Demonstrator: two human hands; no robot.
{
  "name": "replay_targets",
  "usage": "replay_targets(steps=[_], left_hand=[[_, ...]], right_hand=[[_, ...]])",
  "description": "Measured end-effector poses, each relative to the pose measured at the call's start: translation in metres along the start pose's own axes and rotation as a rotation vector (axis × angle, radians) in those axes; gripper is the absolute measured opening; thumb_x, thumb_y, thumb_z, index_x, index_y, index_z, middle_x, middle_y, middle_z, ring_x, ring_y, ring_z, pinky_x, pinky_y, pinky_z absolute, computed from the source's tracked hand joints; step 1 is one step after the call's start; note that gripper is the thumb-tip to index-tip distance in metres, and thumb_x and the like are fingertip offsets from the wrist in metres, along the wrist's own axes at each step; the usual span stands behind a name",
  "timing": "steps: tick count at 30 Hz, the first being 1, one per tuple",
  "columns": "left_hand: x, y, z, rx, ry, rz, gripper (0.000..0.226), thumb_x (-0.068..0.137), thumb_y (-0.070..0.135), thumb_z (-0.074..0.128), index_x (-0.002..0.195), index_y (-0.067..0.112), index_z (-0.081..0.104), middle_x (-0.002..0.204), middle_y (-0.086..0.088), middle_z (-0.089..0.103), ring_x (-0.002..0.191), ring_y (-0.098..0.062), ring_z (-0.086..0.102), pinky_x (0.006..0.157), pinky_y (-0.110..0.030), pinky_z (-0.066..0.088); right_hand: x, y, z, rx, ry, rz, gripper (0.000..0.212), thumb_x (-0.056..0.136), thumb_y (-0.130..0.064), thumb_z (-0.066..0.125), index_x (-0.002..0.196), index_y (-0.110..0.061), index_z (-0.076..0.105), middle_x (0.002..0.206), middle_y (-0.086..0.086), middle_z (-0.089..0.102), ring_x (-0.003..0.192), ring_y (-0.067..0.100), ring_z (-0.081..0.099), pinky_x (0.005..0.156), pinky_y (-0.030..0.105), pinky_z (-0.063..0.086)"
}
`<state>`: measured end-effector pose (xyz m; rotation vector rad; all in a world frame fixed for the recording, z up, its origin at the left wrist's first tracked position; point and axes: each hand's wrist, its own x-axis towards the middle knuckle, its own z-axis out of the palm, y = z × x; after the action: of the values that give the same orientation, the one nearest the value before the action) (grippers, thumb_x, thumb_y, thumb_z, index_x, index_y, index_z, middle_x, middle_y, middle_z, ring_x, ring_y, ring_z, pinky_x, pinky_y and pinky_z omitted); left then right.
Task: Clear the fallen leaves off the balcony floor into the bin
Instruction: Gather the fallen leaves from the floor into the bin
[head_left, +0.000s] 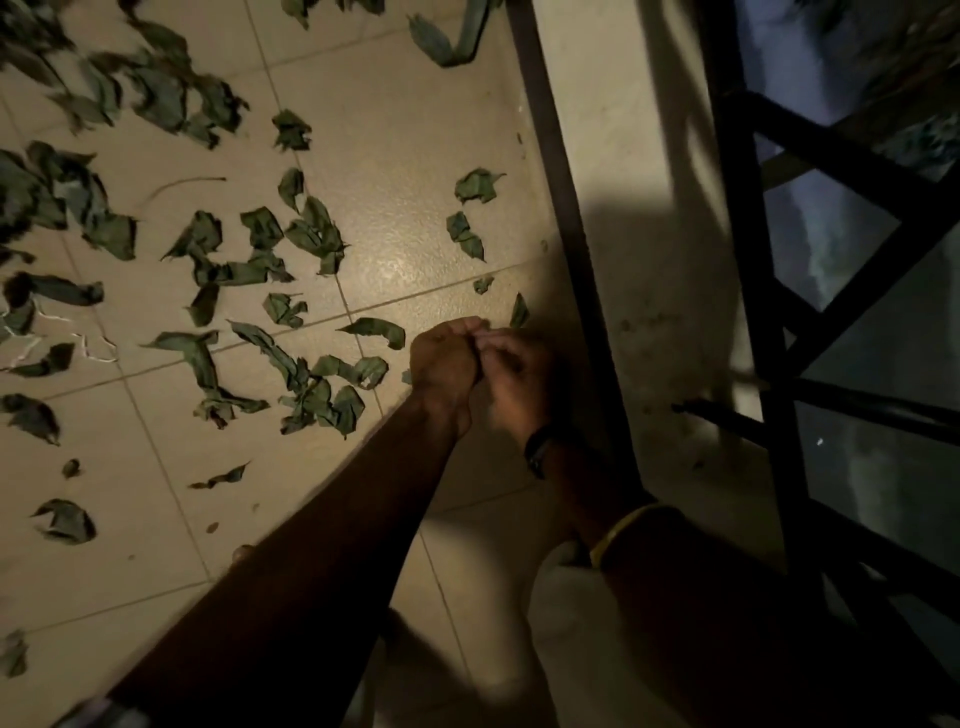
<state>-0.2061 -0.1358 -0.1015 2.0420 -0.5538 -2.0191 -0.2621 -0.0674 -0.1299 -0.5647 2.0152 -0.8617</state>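
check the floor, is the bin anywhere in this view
No, only scattered leaves on the tiled floor, the two hands and the black railing show; no bin is in frame.

floor tiles (415, 171): glossy, speckled ceramic | leaves (311, 234): dry, crumpled, matt | railing (748, 218): dark painted metal

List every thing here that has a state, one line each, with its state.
Left hand: fingers curled, pressed against the right hand; contents hidden.
Right hand: fingers curled, contents hidden.
Dry green fallen leaves: scattered loose over the floor, not gathered.
Beige tiled balcony floor: littered.
Black metal railing: fixed, untouched.
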Motion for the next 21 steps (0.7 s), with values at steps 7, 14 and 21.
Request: replay_targets(steps=[7, 14, 21], left_hand=[[0.022, 0.019, -0.008, -0.098, 0.012, 0.019, 0.022, 0.096, -0.009, 0.048, 0.107, -0.004, 0.066, 0.114, -0.022, 0.068, 0.105, -0.031, 0.067, 0.096, -0.039, 0.055], [0.033, 0.018, -0.018, -0.080, -0.007, 0.015, 0.020, 0.100, 0.012, 0.052, 0.100, 0.000, 0.068, 0.100, -0.018, 0.068, 0.089, -0.027, 0.064, 0.093, -0.039, 0.054], [0.022, 0.021, -0.023, 0.031, 0.003, 0.041, 0.020, 0.091, -0.005, 0.050, 0.089, -0.001, 0.069, 0.079, -0.017, 0.068, 0.067, -0.023, 0.063, 0.057, -0.027, 0.053]], right_hand=[[0.069, 0.004, -0.009, -0.214, 0.125, 0.129, 0.027, 0.093, -0.014, 0.064, 0.119, -0.007, 0.063, 0.118, 0.009, 0.064, 0.111, 0.023, 0.058, 0.097, 0.038, 0.049], [0.063, 0.006, 0.010, -0.033, 0.010, 0.175, 0.022, 0.082, -0.004, 0.073, 0.078, -0.025, 0.066, 0.079, -0.001, 0.070, 0.076, 0.015, 0.067, 0.074, 0.035, 0.058], [0.030, -0.020, 0.020, 0.156, -0.049, 0.150, 0.018, 0.076, -0.017, 0.072, 0.077, -0.034, 0.068, 0.079, -0.003, 0.073, 0.079, 0.019, 0.072, 0.067, 0.038, 0.060]])
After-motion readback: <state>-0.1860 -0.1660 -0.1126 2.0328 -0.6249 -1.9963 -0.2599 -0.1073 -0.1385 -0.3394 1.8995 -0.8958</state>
